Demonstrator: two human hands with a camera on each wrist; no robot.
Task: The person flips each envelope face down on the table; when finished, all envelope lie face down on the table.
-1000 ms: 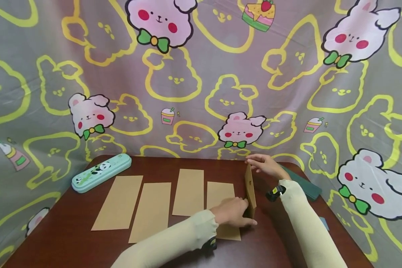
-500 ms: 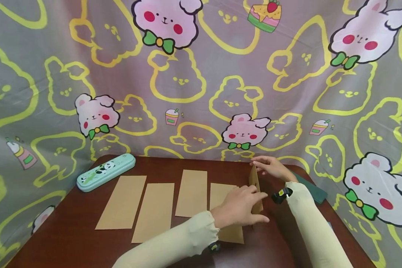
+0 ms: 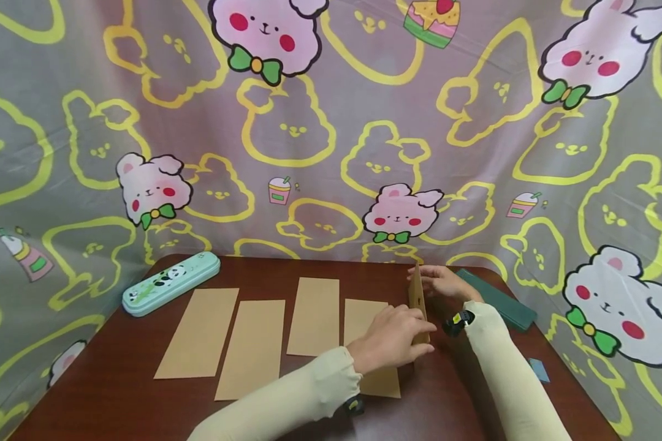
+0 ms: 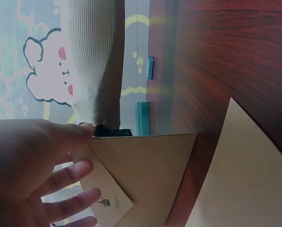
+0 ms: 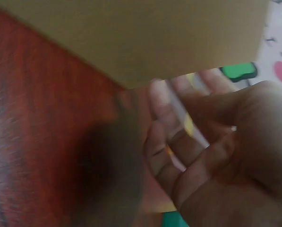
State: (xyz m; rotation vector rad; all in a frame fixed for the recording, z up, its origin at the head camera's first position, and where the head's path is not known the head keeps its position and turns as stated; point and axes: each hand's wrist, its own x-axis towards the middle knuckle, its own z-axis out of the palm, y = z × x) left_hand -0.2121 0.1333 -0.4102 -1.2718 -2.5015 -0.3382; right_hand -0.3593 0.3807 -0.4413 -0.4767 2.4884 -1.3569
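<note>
A brown kraft envelope (image 3: 418, 297) stands on edge right of the table's middle. Its pointed flap (image 4: 115, 201) bears a small dark print with "Thank you". My left hand (image 3: 388, 340) holds the near end, thumb by the corner and the other fingers spread over the flap side. At the far end, my right hand (image 3: 444, 283) grips the edge, fingertips showing just past it; in the right wrist view its fingers (image 5: 159, 94) are bent beside the envelope's corner, and blur hides the exact contact. Beneath my left hand lies a flat kraft piece (image 3: 364, 312), partly covered.
More flat kraft pieces (image 3: 248, 349) lie in a row to the left. A mint pencil case (image 3: 171, 283) with a panda sits at the back left. On the right are a dark green flat object (image 3: 499, 300) and a small blue piece (image 3: 539, 370). A patterned curtain (image 3: 298, 184) hangs behind.
My left hand has risen from the envelope's lower near end to its upper part. My right hand has slid from the top far corner to slightly lower. The envelope stays upright.
</note>
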